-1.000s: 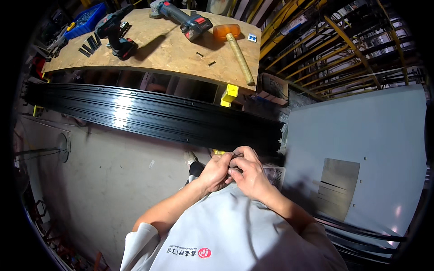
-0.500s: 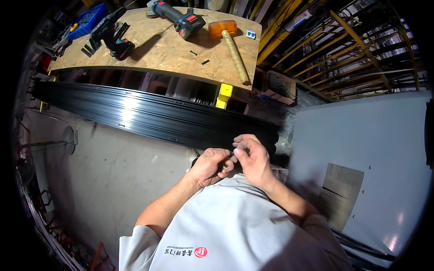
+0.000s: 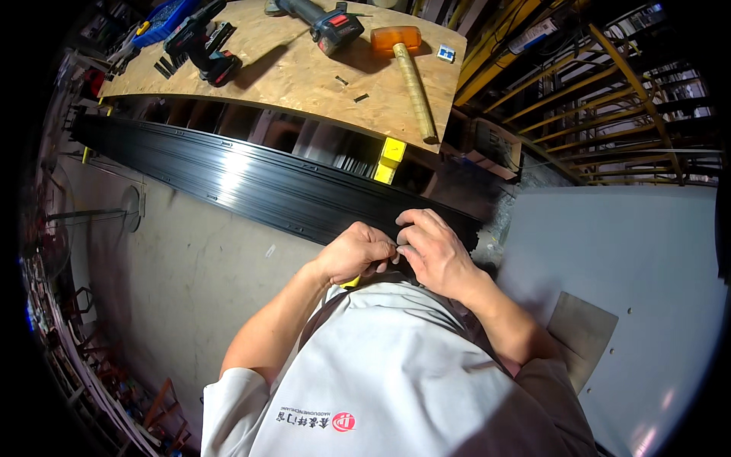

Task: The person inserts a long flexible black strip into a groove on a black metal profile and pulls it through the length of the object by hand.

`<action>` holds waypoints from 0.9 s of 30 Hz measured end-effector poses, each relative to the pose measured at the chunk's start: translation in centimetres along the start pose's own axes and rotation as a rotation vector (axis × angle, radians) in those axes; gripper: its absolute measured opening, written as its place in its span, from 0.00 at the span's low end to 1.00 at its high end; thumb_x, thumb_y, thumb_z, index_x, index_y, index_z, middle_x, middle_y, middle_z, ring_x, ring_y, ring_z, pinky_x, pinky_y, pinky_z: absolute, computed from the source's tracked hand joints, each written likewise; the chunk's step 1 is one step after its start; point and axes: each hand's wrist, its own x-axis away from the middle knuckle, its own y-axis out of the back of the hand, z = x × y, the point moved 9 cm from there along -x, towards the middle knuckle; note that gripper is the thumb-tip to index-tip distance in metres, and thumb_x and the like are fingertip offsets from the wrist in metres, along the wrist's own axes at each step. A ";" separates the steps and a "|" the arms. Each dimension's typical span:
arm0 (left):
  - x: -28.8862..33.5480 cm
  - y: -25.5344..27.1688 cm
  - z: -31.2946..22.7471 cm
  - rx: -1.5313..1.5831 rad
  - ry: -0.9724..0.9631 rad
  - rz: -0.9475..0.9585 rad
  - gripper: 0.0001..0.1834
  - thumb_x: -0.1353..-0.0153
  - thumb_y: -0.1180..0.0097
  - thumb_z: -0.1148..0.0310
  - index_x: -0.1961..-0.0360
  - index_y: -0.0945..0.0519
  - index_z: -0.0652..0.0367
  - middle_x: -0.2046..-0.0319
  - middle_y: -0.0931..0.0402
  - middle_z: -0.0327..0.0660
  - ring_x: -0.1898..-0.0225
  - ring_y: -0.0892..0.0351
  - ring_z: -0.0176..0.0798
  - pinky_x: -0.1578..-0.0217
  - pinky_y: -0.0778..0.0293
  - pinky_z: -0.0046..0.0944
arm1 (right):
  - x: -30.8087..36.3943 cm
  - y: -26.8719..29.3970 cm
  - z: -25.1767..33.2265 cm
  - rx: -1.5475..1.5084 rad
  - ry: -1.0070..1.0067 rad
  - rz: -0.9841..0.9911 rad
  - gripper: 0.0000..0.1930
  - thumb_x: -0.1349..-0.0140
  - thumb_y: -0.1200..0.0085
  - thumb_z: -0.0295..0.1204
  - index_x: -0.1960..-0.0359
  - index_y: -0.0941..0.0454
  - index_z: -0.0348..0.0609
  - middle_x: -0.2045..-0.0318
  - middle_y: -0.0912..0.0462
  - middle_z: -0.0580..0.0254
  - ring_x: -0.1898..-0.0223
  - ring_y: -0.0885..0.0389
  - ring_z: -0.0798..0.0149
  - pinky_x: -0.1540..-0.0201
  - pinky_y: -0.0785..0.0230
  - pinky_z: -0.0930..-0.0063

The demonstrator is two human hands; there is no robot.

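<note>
My left hand (image 3: 355, 254) and my right hand (image 3: 439, 256) meet in front of my shirt, close to the near edge of the long black metal profiles (image 3: 266, 187). The left fingers are curled, with thumb and forefinger pinched together at the meeting point. Thumb and forefinger of the right hand close toward the same spot, its other fingers loosely bent. Whatever is between the fingertips is too small to make out. Beyond the profiles, a rubber mallet (image 3: 395, 39) with an orange head lies on the chipboard table (image 3: 297, 87).
A cordless drill (image 3: 204, 52), a grinder-like power tool (image 3: 333, 30) and small black pieces (image 3: 361, 97) lie on the table. A yellow block (image 3: 391, 156) stands by the profiles. To the right are a large grey panel (image 3: 609, 251) and yellow racks (image 3: 624, 68). A floor fan (image 3: 132, 209) stands left.
Both hands have moved slightly forward, away from my shirt and toward the profiles, with the fingertips still together. The whole view has shifted a little.
</note>
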 end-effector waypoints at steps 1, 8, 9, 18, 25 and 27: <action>-0.1 0.1 -0.3 -0.031 -0.010 0.010 0.10 0.38 0.41 0.73 0.74 0.18 0.70 0.82 0.24 0.41 0.83 0.30 0.30 0.81 0.35 0.29 | -0.3 -0.1 0.1 0.011 0.015 0.009 0.08 0.49 0.40 0.19 0.68 0.25 0.35 0.52 0.24 0.49 0.51 0.25 0.45 0.47 0.31 0.56; -0.5 1.1 2.5 0.657 0.115 -0.113 0.15 0.32 0.51 0.65 0.69 0.21 0.67 0.79 0.28 0.39 0.78 0.31 0.32 0.81 0.38 0.29 | -1.7 0.1 -5.8 0.128 -0.148 -0.182 0.06 0.46 0.40 0.20 0.68 0.24 0.37 0.49 0.27 0.48 0.47 0.28 0.43 0.44 0.34 0.53; -0.6 1.1 3.7 0.883 0.157 -0.150 0.16 0.31 0.53 0.64 0.68 0.22 0.66 0.78 0.29 0.39 0.77 0.31 0.32 0.81 0.38 0.29 | -1.6 -0.4 -7.4 0.150 -0.194 -0.211 0.06 0.45 0.40 0.20 0.68 0.25 0.37 0.48 0.28 0.47 0.47 0.28 0.43 0.44 0.33 0.53; 0.0 -0.2 3.6 0.702 0.154 -0.128 0.13 0.31 0.50 0.72 0.74 0.24 0.64 0.79 0.27 0.41 0.82 0.31 0.32 0.87 0.39 0.28 | -1.8 -2.5 -8.2 0.244 -0.179 -0.277 0.07 0.47 0.39 0.19 0.69 0.26 0.36 0.50 0.27 0.48 0.49 0.28 0.43 0.45 0.33 0.54; -1.2 1.4 2.1 0.435 0.053 -0.201 0.14 0.34 0.48 0.74 0.80 0.24 0.63 0.82 0.27 0.40 0.83 0.32 0.31 0.85 0.38 0.31 | -2.4 -2.2 -7.9 0.258 -0.142 -0.249 0.09 0.50 0.38 0.17 0.69 0.26 0.37 0.53 0.26 0.50 0.51 0.26 0.44 0.49 0.30 0.55; -1.3 1.7 1.8 0.423 0.043 -0.212 0.14 0.36 0.48 0.74 0.80 0.23 0.62 0.82 0.27 0.40 0.83 0.33 0.32 0.84 0.39 0.32 | -2.5 -2.1 -8.3 0.201 -0.174 -0.258 0.10 0.50 0.38 0.16 0.68 0.26 0.37 0.54 0.25 0.49 0.53 0.25 0.44 0.51 0.29 0.56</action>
